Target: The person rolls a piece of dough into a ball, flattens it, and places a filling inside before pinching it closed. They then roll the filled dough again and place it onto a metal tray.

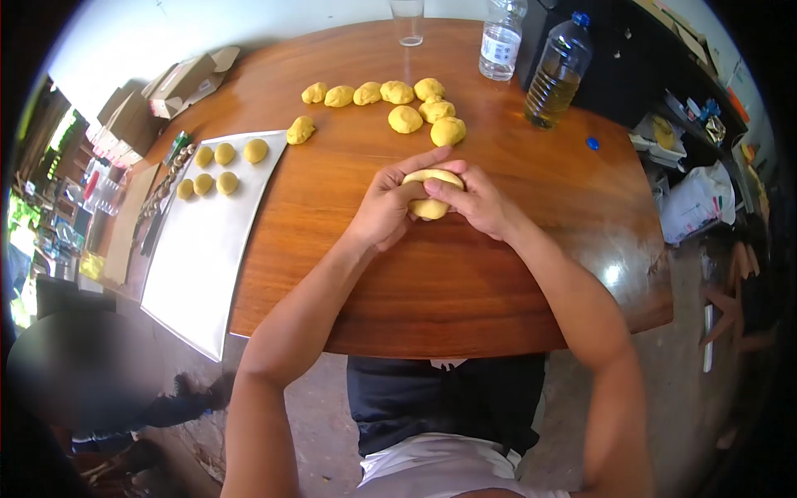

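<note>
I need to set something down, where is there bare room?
Bare: the near part of the metal tray, below its dough balls; the tabletop between the right hand and loose blue cap. Crowded: the tray's far end, and the tabletop just beyond the right hand, where dough lumps sit.

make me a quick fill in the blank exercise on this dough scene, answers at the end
The left hand and right hand hold a piece of dough that is ____ in color. Exactly ____ dough balls sit on the metal tray. The loose cap lying on the table is ____. The drinking glass stands to the ____ of the bottle with the white label.

Missing words: yellow; six; blue; left
</note>
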The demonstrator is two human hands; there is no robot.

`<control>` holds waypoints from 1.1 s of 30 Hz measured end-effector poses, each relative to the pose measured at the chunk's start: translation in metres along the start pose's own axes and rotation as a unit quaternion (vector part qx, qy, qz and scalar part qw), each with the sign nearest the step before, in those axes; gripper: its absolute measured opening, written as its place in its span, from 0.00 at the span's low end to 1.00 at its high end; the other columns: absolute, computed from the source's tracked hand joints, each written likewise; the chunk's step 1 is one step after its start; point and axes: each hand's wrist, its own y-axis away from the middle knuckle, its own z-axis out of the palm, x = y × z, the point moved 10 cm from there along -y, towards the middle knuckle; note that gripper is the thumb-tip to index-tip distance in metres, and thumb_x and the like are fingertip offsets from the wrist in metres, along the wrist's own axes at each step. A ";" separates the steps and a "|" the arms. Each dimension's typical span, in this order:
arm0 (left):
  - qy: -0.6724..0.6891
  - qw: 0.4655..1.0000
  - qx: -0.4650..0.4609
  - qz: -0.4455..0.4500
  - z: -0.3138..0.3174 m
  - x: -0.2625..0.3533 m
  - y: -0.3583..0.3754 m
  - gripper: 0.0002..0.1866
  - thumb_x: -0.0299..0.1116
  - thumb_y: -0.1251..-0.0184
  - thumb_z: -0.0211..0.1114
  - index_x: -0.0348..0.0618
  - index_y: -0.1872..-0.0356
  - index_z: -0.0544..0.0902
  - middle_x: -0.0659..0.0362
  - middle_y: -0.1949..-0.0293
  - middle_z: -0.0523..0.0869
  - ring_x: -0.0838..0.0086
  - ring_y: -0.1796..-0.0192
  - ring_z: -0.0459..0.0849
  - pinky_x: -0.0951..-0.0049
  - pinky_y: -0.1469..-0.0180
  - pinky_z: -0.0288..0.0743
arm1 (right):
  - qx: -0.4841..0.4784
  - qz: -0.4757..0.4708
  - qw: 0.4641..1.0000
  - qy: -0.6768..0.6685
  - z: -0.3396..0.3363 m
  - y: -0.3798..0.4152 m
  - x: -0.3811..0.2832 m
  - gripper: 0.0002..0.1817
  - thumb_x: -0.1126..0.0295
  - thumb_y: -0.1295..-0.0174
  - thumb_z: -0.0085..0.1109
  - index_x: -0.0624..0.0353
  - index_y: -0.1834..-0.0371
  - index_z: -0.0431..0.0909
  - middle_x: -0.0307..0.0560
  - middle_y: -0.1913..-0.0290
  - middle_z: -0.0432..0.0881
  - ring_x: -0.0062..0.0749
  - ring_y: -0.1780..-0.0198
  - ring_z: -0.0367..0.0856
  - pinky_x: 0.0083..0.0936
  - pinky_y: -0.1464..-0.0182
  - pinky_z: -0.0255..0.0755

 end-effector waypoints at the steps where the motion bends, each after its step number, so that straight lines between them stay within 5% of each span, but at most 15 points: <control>1: -0.001 1.000 0.005 0.004 0.000 0.003 0.003 0.31 0.16 0.27 0.48 0.34 0.22 0.64 0.50 0.27 0.75 0.65 0.32 0.80 0.64 0.31 0.79 | -0.006 -0.001 1.000 0.000 0.000 -0.001 0.003 0.19 0.62 0.25 0.61 0.67 0.42 0.79 0.47 0.50 0.85 0.26 0.47 0.82 0.27 0.43 0.77; 3: 0.186 0.979 -0.080 -0.019 0.022 0.005 0.004 0.37 0.13 0.33 0.44 0.35 0.19 0.59 0.51 0.21 0.67 0.63 0.25 0.72 0.61 0.27 0.74 | -0.014 -0.017 0.999 -0.029 -0.007 -0.001 0.001 0.15 0.65 0.26 0.61 0.66 0.46 0.83 0.44 0.52 0.87 0.24 0.52 0.83 0.23 0.47 0.78; 5: 0.192 0.976 -0.097 -0.028 0.026 0.004 0.001 0.41 0.12 0.36 0.43 0.37 0.18 0.55 0.52 0.18 0.61 0.62 0.21 0.66 0.59 0.24 0.70 | 0.009 -0.032 0.999 -0.043 -0.010 0.001 0.005 0.14 0.66 0.25 0.59 0.66 0.48 0.85 0.43 0.54 0.89 0.24 0.54 0.85 0.22 0.50 0.78; 9: 0.000 0.999 -0.034 0.018 0.019 0.012 0.003 0.40 0.11 0.33 0.44 0.42 0.17 0.56 0.53 0.18 0.60 0.62 0.24 0.71 0.62 0.28 0.76 | 0.023 0.011 0.995 -0.095 -0.013 0.002 0.009 0.18 0.60 0.23 0.57 0.64 0.43 0.84 0.42 0.54 0.87 0.23 0.54 0.84 0.24 0.51 0.78; 11: -0.087 0.995 -0.015 0.048 0.013 0.014 0.002 0.39 0.11 0.32 0.44 0.43 0.17 0.56 0.54 0.18 0.60 0.62 0.26 0.73 0.63 0.30 0.80 | -0.063 0.008 0.959 -0.275 0.000 0.004 -0.007 0.21 0.58 0.23 0.58 0.66 0.42 0.81 0.43 0.52 0.86 0.24 0.53 0.83 0.24 0.50 0.77; 13: -0.053 0.994 0.017 0.090 -0.003 0.012 -0.002 0.38 0.12 0.29 0.49 0.44 0.18 0.57 0.52 0.18 0.60 0.64 0.30 0.78 0.64 0.38 0.87 | -0.080 0.008 0.951 -0.299 -0.004 0.001 -0.001 0.22 0.58 0.22 0.56 0.69 0.40 0.79 0.44 0.50 0.85 0.25 0.51 0.82 0.24 0.47 0.76; 16: -0.116 0.989 0.063 0.072 -0.003 0.012 0.002 0.35 0.14 0.28 0.53 0.39 0.20 0.59 0.48 0.19 0.61 0.65 0.34 0.81 0.64 0.42 0.89 | -0.107 0.030 0.977 -0.180 0.000 -0.002 0.015 0.18 0.62 0.21 0.54 0.66 0.41 0.81 0.44 0.50 0.86 0.25 0.53 0.83 0.25 0.51 0.78; 18: -0.115 0.985 0.099 0.077 -0.009 0.010 0.005 0.33 0.15 0.28 0.55 0.36 0.21 0.61 0.46 0.22 0.65 0.66 0.35 0.82 0.65 0.42 0.89 | -0.018 -0.013 0.971 0.238 -0.012 -0.004 0.004 0.14 0.69 0.21 0.53 0.64 0.41 0.82 0.44 0.50 0.86 0.26 0.56 0.84 0.26 0.56 0.81; 20: -0.123 0.977 0.161 0.058 -0.025 0.001 0.003 0.27 0.19 0.29 0.62 0.29 0.29 0.71 0.46 0.36 0.81 0.66 0.43 0.86 0.71 0.50 0.91 | 0.025 -0.060 0.978 0.199 -0.006 0.000 -0.004 0.13 0.71 0.22 0.55 0.64 0.43 0.83 0.44 0.50 0.86 0.25 0.57 0.84 0.25 0.57 0.82; 24: -0.099 0.984 0.145 -0.021 -0.024 -0.003 0.000 0.19 0.30 0.27 0.69 0.30 0.41 0.82 0.52 0.54 0.89 0.73 0.52 0.89 0.77 0.57 0.88 | 0.178 -0.128 0.974 0.053 -0.030 0.005 -0.013 0.11 0.76 0.25 0.57 0.68 0.46 0.84 0.46 0.51 0.85 0.25 0.58 0.83 0.22 0.57 0.84; 29: -0.207 0.969 0.135 0.007 -0.031 0.000 -0.001 0.16 0.31 0.24 0.67 0.28 0.44 0.82 0.53 0.57 0.89 0.75 0.59 0.89 0.76 0.60 0.87 | 0.106 -0.039 0.982 0.153 -0.034 0.005 0.004 0.16 0.77 0.26 0.56 0.66 0.39 0.81 0.47 0.46 0.83 0.23 0.54 0.81 0.21 0.58 0.80; 32: -0.185 0.972 0.139 0.031 -0.038 0.009 0.000 0.14 0.30 0.24 0.65 0.27 0.47 0.82 0.53 0.61 0.89 0.75 0.64 0.89 0.77 0.63 0.87 | -0.055 -0.016 0.959 -0.279 -0.010 0.007 0.003 0.22 0.70 0.28 0.60 0.68 0.33 0.76 0.43 0.44 0.83 0.24 0.51 0.80 0.24 0.51 0.75; 33: -0.177 0.973 0.143 0.045 -0.040 0.013 0.000 0.13 0.28 0.23 0.65 0.26 0.48 0.82 0.53 0.62 0.89 0.75 0.66 0.88 0.77 0.64 0.87 | -0.059 -0.014 0.958 -0.280 -0.006 0.006 -0.001 0.22 0.70 0.28 0.60 0.68 0.33 0.76 0.43 0.44 0.83 0.24 0.51 0.80 0.24 0.51 0.75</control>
